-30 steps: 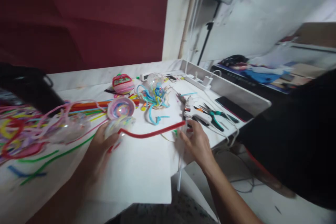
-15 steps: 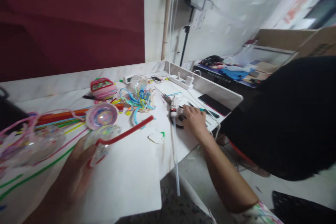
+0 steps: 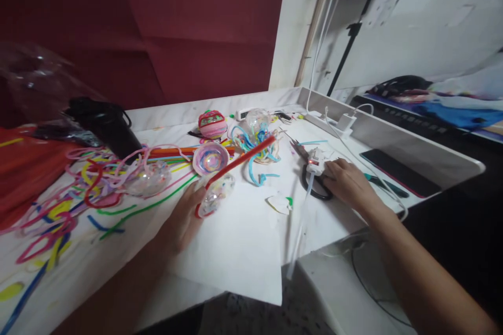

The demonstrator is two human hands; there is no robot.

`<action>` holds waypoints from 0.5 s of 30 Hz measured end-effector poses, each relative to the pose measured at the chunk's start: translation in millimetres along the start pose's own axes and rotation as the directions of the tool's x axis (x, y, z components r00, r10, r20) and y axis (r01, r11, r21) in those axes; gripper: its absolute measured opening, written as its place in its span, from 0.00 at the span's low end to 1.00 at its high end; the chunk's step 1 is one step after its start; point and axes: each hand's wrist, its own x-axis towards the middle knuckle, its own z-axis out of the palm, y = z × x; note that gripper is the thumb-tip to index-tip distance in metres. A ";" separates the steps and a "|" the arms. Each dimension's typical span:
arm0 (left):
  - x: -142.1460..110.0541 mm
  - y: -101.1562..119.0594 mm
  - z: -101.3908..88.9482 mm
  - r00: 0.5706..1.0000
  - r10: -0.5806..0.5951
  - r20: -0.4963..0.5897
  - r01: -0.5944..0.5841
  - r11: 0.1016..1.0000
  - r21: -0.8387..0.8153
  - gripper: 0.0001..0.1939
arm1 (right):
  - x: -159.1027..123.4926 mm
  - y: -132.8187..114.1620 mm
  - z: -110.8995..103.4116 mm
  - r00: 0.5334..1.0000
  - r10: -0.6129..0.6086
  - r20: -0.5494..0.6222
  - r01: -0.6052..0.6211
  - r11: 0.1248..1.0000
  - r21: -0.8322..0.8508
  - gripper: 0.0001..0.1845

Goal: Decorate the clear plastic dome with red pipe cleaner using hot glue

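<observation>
One table (image 3: 338, 222) bearing paper (image 3: 243, 261). L hand (image 3: 186, 220) holding ball (image 3: 217, 196) & red stem (image 3: 241, 161) above paper. R hand (image 3: 348, 183) reaching to glue gun (image 3: 315, 160) & scissors (image 3: 299, 151), can't tell if gripping. Phone (image 3: 398, 170) lying R of R hand. Bowl (image 3: 201, 165) sitting just beyond ball.

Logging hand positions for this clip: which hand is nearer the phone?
Right. The right hand is just left of the phone, beside the glue gun; the left hand is much farther left, holding a clear ball.
</observation>
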 end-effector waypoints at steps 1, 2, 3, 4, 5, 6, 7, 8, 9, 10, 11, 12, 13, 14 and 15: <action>0.8 -0.5 0.2 1.000 0.001 0.018 0.000 1.000 -0.011 0.28 | -0.8 1.7 -1.5 0.999 0.013 -0.042 -0.011 0.999 0.042 0.15; 1.1 -0.4 0.6 1.000 0.003 0.027 -0.003 1.000 -0.012 0.27 | -2.1 3.9 -4.3 0.995 0.037 -0.090 -0.028 0.994 0.102 0.14; 1.1 0.0 1.2 0.999 0.002 0.032 -0.002 1.000 -0.009 0.26 | -3.9 6.6 -8.5 0.988 0.070 -0.135 -0.045 0.982 0.183 0.14; 0.8 0.8 1.8 0.999 -0.002 0.032 0.002 1.000 -0.008 0.25 | -6.3 9.2 -14.0 0.978 0.118 -0.169 -0.066 0.956 0.287 0.13; 0.4 1.6 2.5 1.000 -0.007 0.030 0.008 1.000 -0.009 0.24 | -9.2 11.3 -20.8 0.968 0.172 -0.181 -0.087 0.911 0.404 0.11; 0.0 2.3 3.2 1.000 -0.007 0.026 0.007 1.000 -0.012 0.24 | -12.7 12.5 -28.7 0.958 0.233 -0.166 -0.113 0.841 0.528 0.08; -0.4 2.9 3.7 1.000 0.001 0.020 0.000 1.000 -0.017 0.24 | -16.7 12.1 -37.2 0.942 0.308 -0.129 -0.156 0.746 0.647 0.06; -0.5 3.1 4.0 1.000 0.012 0.009 -0.012 1.000 -0.018 0.24 | -21.4 10.0 -46.0 0.926 0.369 -0.074 -0.195 0.638 0.745 0.06; -0.4 2.9 4.1 1.000 0.022 -0.007 -0.023 1.000 -0.017 0.26 | -26.8 5.9 -54.4 0.899 0.437 -0.021 -0.230 0.514 0.826 0.07; -0.1 2.2 3.7 0.999 0.032 -0.030 -0.032 0.999 -0.013 0.28 | -32.9 0.0 -62.0 0.874 0.485 0.029 -0.244 0.386 0.889 0.07; 0.5 1.0 2.9 0.997 0.039 -0.059 -0.040 0.999 -0.008 0.31 | -39.7 -7.2 -68.2 0.874 0.476 0.092 -0.248 0.276 0.929 0.08; 1.2 -0.6 1.5 0.995 0.043 -0.093 -0.043 0.999 0.000 0.33 | -47.3 -15.4 -72.9 0.882 0.448 0.145 -0.256 0.197 0.946 0.10; 2.2 -2.7 -0.3 0.991 0.048 -0.126 -0.047 0.999 0.012 0.36 | -55.6 -24.2 -76.0 0.882 0.442 0.162 -0.240 0.126 0.963 0.11; 3.3 -4.9 -2.4 0.987 0.055 -0.152 -0.051 0.998 0.029 0.39 | -64.2 -33.0 -77.8 0.878 0.451 0.160 -0.213 0.067 0.975 0.12; 4.4 -7.2 -4.6 0.984 0.061 -0.167 -0.053 0.997 0.052 0.41 | -72.9 -41.6 -78.7 0.888 0.425 0.176 -0.210 0.033 0.977 0.15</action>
